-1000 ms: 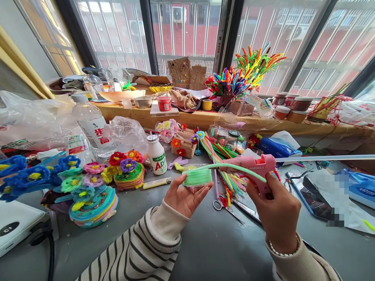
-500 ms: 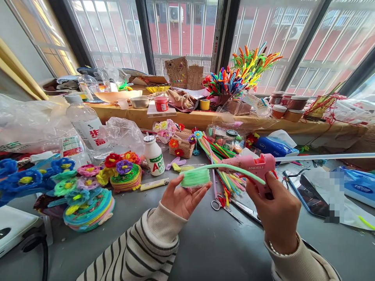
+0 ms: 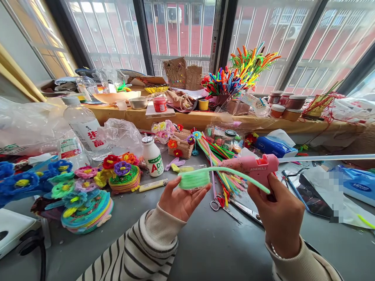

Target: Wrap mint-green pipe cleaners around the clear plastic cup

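Observation:
My left hand (image 3: 180, 199) holds a small clear container wrapped in rows of light green pipe cleaner (image 3: 193, 180), gripped between thumb and fingers. The loose tail of that pipe cleaner arcs rightward and ends near my right fingers; whether they touch it I cannot tell. My right hand (image 3: 279, 212) is wrapped around the handle of a pink glue gun (image 3: 260, 167). Its nozzle points left, partly behind the green tail, and a long translucent glue stick (image 3: 322, 158) juts from its back.
Scissors (image 3: 216, 205) and a bundle of coloured pipe cleaners (image 3: 231, 181) lie beyond my hands. Pipe-cleaner flowers on round bases (image 3: 88, 210) and a white bottle (image 3: 152, 158) stand left. A phone (image 3: 307, 195) and tissue packs (image 3: 357, 183) are right. Jars line the sill behind.
My right hand and the glue gun have shifted slightly right, and the tail's end sits a little lower. My left hand keeps its hold on the wrapped container.

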The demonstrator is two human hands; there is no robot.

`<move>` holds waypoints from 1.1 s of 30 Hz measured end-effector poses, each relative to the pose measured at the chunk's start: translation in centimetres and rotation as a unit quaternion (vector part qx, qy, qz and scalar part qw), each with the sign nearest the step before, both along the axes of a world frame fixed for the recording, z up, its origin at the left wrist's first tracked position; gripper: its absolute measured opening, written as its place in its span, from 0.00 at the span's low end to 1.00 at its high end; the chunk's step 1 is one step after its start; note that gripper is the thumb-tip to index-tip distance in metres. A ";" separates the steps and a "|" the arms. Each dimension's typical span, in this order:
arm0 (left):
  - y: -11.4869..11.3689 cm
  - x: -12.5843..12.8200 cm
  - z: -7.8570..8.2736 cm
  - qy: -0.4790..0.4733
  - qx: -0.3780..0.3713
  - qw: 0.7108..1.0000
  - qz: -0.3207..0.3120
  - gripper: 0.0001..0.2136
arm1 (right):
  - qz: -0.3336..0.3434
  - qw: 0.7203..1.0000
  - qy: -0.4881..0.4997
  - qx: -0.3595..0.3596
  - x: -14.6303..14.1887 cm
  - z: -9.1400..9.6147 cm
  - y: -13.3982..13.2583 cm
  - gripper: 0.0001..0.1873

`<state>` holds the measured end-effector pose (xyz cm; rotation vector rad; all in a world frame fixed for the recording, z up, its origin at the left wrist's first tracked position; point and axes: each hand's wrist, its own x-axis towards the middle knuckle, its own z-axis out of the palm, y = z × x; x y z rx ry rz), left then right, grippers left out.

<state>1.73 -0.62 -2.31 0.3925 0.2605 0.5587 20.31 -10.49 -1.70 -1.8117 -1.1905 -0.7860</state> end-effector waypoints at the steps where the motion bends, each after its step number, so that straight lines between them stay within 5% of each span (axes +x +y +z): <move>1: 0.0 0.0 0.0 0.000 0.002 1.000 -0.001 0.24 | 0.001 1.000 0.000 0.001 0.0 0.0 0.0 0.14; 7: -0.1 -0.1 0.0 -0.012 0.012 1.000 -0.008 0.25 | 0.007 1.000 0.010 0.005 0.0 0.0 -0.2 0.14; 16: -0.2 -0.1 0.2 -0.023 0.022 0.999 -0.010 0.43 | 0.018 1.000 -0.004 0.010 0.1 0.2 0.0 0.10; 33: -0.1 -0.4 -0.3 -0.045 0.041 0.998 -0.023 0.36 | 0.005 1.000 0.005 -0.005 0.0 0.4 0.0 0.12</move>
